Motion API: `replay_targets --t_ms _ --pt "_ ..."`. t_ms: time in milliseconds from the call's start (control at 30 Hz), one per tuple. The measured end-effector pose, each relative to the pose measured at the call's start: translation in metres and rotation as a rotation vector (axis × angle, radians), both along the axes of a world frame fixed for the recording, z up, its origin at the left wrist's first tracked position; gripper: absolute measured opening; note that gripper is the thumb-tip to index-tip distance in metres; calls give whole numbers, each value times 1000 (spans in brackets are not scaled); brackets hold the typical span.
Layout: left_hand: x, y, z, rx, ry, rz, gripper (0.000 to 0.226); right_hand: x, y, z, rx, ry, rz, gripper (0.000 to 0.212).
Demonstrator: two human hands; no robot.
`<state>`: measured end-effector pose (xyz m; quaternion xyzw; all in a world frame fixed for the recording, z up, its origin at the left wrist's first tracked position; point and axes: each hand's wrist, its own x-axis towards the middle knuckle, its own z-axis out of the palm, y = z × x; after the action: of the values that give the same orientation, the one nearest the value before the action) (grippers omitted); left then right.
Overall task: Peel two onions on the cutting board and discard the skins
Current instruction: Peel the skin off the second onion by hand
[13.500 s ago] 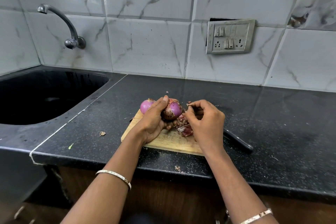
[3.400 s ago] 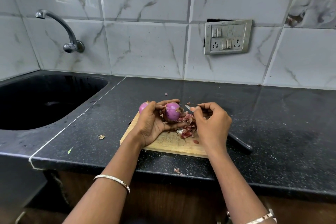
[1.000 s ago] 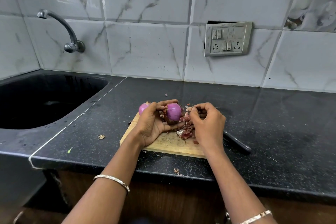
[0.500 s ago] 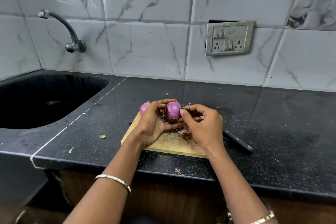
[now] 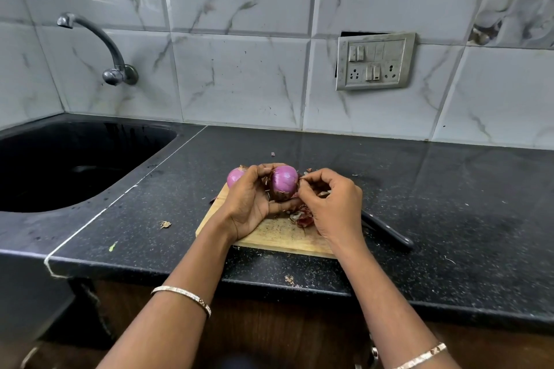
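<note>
My left hand (image 5: 250, 204) grips a purple onion (image 5: 284, 181) just above the wooden cutting board (image 5: 275, 235); some dark skin still clings to its lower part. My right hand (image 5: 332, 204) is at the onion's right side, its fingertips pinching at the skin there. A second purple onion (image 5: 234, 177) lies on the board's far left corner, partly hidden behind my left hand. Loose reddish skins (image 5: 302, 219) lie piled on the board under my right hand.
A black-handled knife (image 5: 386, 232) lies on the black counter (image 5: 449, 204) right of the board. A black sink (image 5: 69, 168) with a wall tap (image 5: 105, 48) is at the left. Small skin scraps (image 5: 165, 224) dot the counter. A switch plate (image 5: 374, 61) hangs on the tiled wall.
My right hand has come back from the skin pile to the onion's right side and pinches at it. The onion has turned slightly in my left hand.
</note>
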<state>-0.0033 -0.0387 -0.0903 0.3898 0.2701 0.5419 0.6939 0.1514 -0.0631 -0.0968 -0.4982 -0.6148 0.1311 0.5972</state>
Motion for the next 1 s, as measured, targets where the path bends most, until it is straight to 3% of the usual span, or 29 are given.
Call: replay_targets --t_ms 200,400,567,700,867,1000 --pt "1 1 1 -47 -41 8 29 3 -4 3 30 62 14 13" --pt "0 0 1 -24 57 18 35 1 -5 1 106 -137 152 26" --pt "1 -1 2 -17 63 37 35 1 -2 -1 168 -192 118 20" --pt "4 -2 3 -3 83 53 49 3 0 -2 221 -206 91 10" --pt "4 -1 3 23 89 59 31 4 2 -5 252 -246 76 7" --pt "4 -1 2 32 121 62 33 4 3 -5 253 -259 98 7"
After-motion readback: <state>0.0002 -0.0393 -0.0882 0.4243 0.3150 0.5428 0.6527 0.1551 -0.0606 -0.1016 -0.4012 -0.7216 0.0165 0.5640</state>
